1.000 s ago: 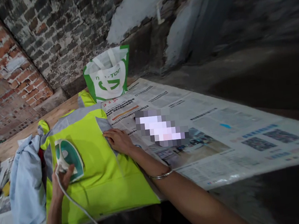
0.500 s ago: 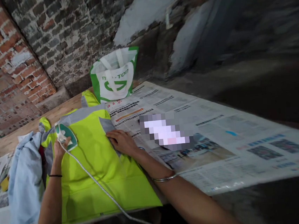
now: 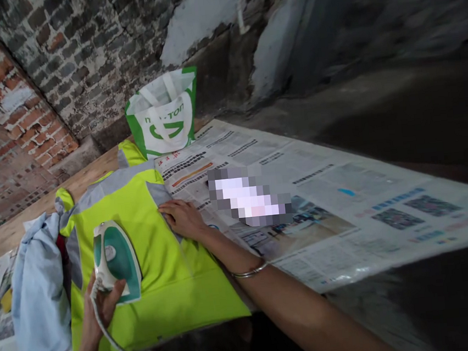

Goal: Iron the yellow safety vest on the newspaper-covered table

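Observation:
A fluorescent yellow hi-vis top (image 3: pixel 137 207) with grey bands lies spread on the table, its hem at the near edge. My left hand (image 3: pixel 103 308) is closed round the handle of a white and green steam iron (image 3: pixel 118 258). The iron is on the left part of the top, tip facing away from me, and its pale cord (image 3: pixel 113 341) hangs past my wrist toward the near edge. At the top's right edge my right hand (image 3: pixel 183 219) rests with fingers laid on the grey side panel; nothing shows in its grasp.
Newspaper (image 3: pixel 316 173) under clear plastic covers the right side of the table, with a pixelated object (image 3: pixel 248 196) on it. A white and green bag (image 3: pixel 164 116) stands at the back. Light blue cloth (image 3: pixel 40 293) lies left. A brick wall (image 3: pixel 93 51) rises behind.
The iron in my left hand has come down the top, from near the shoulder to the lower left part. My right hand stays at the right edge. The view has shifted slightly.

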Demonstrator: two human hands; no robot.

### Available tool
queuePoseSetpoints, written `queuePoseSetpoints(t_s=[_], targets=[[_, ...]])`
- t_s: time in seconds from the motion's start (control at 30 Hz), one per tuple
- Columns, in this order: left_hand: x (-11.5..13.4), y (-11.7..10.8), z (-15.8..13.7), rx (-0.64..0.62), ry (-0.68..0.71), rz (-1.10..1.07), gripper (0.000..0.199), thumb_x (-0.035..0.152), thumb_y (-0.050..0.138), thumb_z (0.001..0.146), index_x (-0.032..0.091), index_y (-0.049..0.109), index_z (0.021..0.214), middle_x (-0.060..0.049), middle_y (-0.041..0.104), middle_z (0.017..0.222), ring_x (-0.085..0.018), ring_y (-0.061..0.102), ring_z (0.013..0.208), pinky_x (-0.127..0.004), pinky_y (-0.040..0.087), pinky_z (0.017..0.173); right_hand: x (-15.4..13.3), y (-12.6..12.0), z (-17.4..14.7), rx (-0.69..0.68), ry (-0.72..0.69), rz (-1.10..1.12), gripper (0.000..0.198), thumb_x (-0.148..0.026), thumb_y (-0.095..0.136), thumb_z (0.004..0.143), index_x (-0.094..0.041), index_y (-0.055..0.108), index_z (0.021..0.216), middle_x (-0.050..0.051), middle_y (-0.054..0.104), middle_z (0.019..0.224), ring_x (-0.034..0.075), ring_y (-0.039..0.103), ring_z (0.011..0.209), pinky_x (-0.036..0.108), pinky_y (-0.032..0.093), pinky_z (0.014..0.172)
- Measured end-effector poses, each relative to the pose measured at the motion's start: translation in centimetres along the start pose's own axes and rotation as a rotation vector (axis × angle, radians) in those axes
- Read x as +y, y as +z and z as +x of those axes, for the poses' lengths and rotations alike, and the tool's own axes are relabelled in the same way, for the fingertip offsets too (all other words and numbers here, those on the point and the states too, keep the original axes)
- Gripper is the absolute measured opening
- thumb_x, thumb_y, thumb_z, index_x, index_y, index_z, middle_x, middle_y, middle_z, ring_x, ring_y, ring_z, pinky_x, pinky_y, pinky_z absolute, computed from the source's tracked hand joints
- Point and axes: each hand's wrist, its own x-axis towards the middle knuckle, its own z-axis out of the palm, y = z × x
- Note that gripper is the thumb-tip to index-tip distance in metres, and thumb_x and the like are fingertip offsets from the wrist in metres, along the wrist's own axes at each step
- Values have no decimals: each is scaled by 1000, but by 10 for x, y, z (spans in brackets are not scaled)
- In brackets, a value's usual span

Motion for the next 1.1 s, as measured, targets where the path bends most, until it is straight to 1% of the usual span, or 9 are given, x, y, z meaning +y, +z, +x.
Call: queuePoseSetpoints(t_s=[0.1,0.27,0.37,0.43,0.6,0.7,0.9,1.0,1.1], targets=[[8,8,18,-33,41,-19,51,55,78,74,17,68,108,-6,77,92,-23,72,79,-33,59,71,0,0,-1,-1,4,-19,42,-17,49,98,-25,75,130,5,71,140,28,56,133,43,44,105],[38,26,114,10,68,101,39,46,85,73,17,69,93,-3,73,80,-21,70,77,-31,57,71,-4,-3,-3,-15,-19,-48,40,-20,48,101,-25,74,130,5,70,141,28,56,134,43,45,105],[50,39,161,29,64,139,29,41,77,90,15,68,99,-3,72,92,-18,69,84,-35,59,78,-8,-11,-6,-53,-21,-76,39,-31,53,101,-22,71,134,6,67,146,30,53,138,46,43,109],[54,44,177,36,57,149,26,40,71,97,15,68,105,-4,71,100,-17,69,87,-36,60,80,-10,-17,-12,-94,-49,-97,47,-40,58,99,-20,67,140,9,62,152,32,50,141,48,42,111],[53,41,163,28,66,103,26,40,75,94,15,68,98,-2,71,91,-16,68,80,-35,59,76,-8,-19,-41,-107,-48,-143,60,-48,55,99,-17,58,151,12,53,159,33,43,148,50,36,117],[48,36,129,7,99,51,33,45,84,80,17,69,90,-1,71,80,-19,67,74,-34,57,71,-7,-15,-53,-69,-21,-145,54,-43,48,103,-19,59,150,10,53,159,32,43,148,50,35,119],[43,50,67,-89,151,-48,55,60,81,70,18,68,103,-2,74,82,-19,68,68,-32,56,62,-10,-14,-54,-30,-13,-137,48,-30,40,106,-20,62,147,8,57,156,29,45,147,48,34,119],[56,65,79,-98,157,-52,51,54,83,68,17,68,99,-3,74,81,-19,69,69,-30,56,62,-10,-16,-54,-28,-8,-125,48,-27,39,106,-19,63,147,8,57,156,30,45,147,49,34,118],[75,81,121,-66,155,-41,43,47,84,69,16,68,95,-5,74,83,-19,69,73,-29,56,66,-9,-16,-55,-30,-9,-108,49,-26,39,105,-19,63,147,9,57,156,31,45,147,51,34,118]])
